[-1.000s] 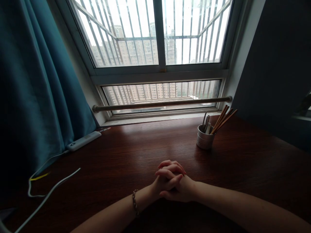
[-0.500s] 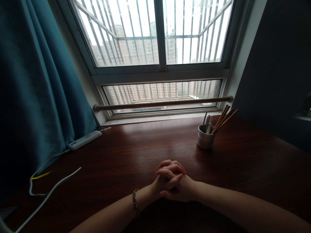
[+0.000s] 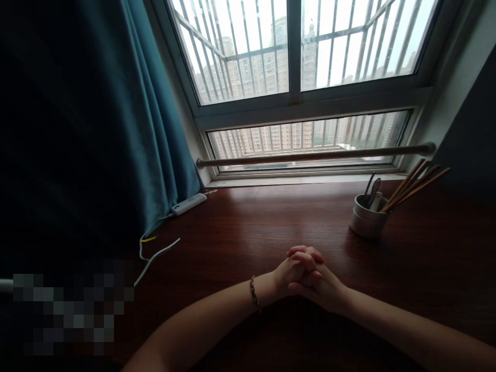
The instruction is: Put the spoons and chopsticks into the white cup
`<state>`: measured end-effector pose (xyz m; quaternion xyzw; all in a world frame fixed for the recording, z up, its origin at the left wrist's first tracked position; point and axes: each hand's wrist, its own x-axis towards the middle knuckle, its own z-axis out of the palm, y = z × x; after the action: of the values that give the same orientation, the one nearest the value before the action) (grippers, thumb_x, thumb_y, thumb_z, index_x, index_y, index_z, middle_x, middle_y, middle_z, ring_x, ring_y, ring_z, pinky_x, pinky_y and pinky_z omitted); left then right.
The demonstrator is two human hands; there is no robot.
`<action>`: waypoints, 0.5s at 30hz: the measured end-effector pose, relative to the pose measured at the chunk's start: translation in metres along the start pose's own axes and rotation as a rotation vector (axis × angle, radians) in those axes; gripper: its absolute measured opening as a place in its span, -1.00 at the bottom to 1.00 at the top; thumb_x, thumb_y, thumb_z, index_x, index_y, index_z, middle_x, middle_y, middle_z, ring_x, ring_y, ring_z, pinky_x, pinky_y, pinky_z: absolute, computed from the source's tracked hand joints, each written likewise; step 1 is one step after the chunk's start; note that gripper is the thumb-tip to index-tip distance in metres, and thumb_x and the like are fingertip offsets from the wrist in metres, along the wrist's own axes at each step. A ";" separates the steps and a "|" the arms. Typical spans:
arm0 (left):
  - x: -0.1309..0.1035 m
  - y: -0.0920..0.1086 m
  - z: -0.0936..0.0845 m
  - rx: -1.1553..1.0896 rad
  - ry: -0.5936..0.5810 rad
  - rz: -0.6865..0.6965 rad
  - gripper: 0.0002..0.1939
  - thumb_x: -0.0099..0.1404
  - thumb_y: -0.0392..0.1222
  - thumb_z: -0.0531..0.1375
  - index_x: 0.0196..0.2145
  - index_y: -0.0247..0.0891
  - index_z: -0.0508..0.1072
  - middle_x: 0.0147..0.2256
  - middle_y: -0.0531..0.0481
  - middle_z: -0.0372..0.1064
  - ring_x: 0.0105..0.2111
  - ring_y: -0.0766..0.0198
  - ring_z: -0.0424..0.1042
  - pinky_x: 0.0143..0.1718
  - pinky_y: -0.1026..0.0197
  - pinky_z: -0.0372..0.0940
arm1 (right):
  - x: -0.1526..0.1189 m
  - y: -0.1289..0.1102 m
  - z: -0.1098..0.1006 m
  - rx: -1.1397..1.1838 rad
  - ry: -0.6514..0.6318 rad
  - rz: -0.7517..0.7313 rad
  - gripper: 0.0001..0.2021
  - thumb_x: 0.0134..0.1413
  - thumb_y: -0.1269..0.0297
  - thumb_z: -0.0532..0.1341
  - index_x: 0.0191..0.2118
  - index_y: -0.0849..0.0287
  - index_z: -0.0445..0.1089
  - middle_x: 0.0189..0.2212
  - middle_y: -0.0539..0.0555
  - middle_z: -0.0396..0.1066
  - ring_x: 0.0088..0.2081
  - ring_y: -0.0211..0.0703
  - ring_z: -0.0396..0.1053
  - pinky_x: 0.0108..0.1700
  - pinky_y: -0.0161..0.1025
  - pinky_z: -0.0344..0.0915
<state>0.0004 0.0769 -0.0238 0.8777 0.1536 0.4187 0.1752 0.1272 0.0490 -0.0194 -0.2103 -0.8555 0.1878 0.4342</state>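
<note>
My left hand (image 3: 285, 275) and my right hand (image 3: 329, 287) are clasped, their fingers interlaced and folded over each other. Both rest on or just above the dark reddish wooden table (image 3: 248, 232); exact contact is hard to see. No object shows between the palms, though their inner sides are hidden. Around my left wrist sits a beaded or chain-like bracelet (image 3: 254, 293). Beyond my right hand, to the right, stands a pale round cup (image 3: 368, 219) holding several wooden sticks (image 3: 414, 186) and a few thin utensils.
At the left, a white power strip (image 3: 189, 204) lies by the blue curtain (image 3: 155, 129). A white cable (image 3: 160, 252) with a yellow tie (image 3: 149, 239) trails nearby. Behind the table, a horizontal rail (image 3: 318, 156) crosses a barred window (image 3: 294, 51). The lower left is pixelated.
The view has swung left, so the window, cup and hands appear further right and more curtain shows. My hands stay clasped, the fingers slightly shifted.
</note>
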 end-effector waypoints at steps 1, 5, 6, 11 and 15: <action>0.001 -0.001 -0.003 0.065 -0.012 0.015 -0.63 0.27 0.05 -0.10 -0.23 -0.32 0.25 -0.34 -0.12 0.30 -0.31 0.23 0.33 -0.27 0.25 0.27 | 0.000 0.000 0.001 0.043 0.023 0.028 -0.52 0.04 0.20 0.19 0.05 0.11 0.03 -0.04 0.16 0.11 -0.03 -0.08 0.13 -0.01 -0.12 0.15; 0.004 -0.002 -0.025 0.387 -0.115 0.046 -0.74 0.25 -0.09 0.00 -0.47 -0.31 0.32 -0.58 0.02 0.24 -0.59 0.37 0.23 -0.51 0.29 0.16 | 0.002 0.004 0.001 0.310 0.116 0.376 -0.48 -0.02 0.11 0.22 0.01 0.19 0.04 -0.25 0.14 0.32 -0.29 -0.13 0.34 -0.28 -0.23 0.32; 0.004 0.000 -0.033 0.442 -0.116 0.037 -0.74 0.24 -0.13 0.03 -0.53 -0.31 0.31 -0.63 0.05 0.20 -0.62 0.39 0.19 -0.53 0.29 0.12 | 0.003 0.006 -0.002 0.384 0.142 0.494 -0.54 0.02 0.05 0.18 -0.06 0.24 0.09 -0.36 0.11 0.35 -0.44 -0.17 0.35 -0.43 -0.28 0.31; 0.002 0.015 -0.054 0.214 0.262 -0.370 -0.86 0.22 -0.24 0.07 -0.29 -0.27 0.41 -0.50 0.01 0.34 -0.50 0.39 0.29 -0.41 0.31 0.19 | 0.008 0.012 -0.015 0.090 0.299 0.585 -0.58 0.20 0.04 -0.07 -0.55 0.24 0.16 -0.77 -0.03 0.10 -0.73 -0.30 0.12 -0.64 -0.36 0.10; 0.010 0.025 -0.048 -0.528 0.561 -0.713 -0.51 0.09 -0.26 0.21 -0.02 -0.17 0.20 -0.02 -0.10 0.22 -0.11 0.30 0.30 -0.11 0.24 0.22 | 0.010 0.006 -0.013 -0.274 0.254 0.225 -0.67 0.10 0.31 0.07 -0.03 0.36 0.15 -0.21 0.19 0.32 -0.20 -0.10 0.31 -0.16 -0.19 0.27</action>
<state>-0.0282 0.0670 0.0224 0.5510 0.3731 0.5765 0.4742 0.1336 0.0609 -0.0082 -0.3835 -0.7828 0.0888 0.4820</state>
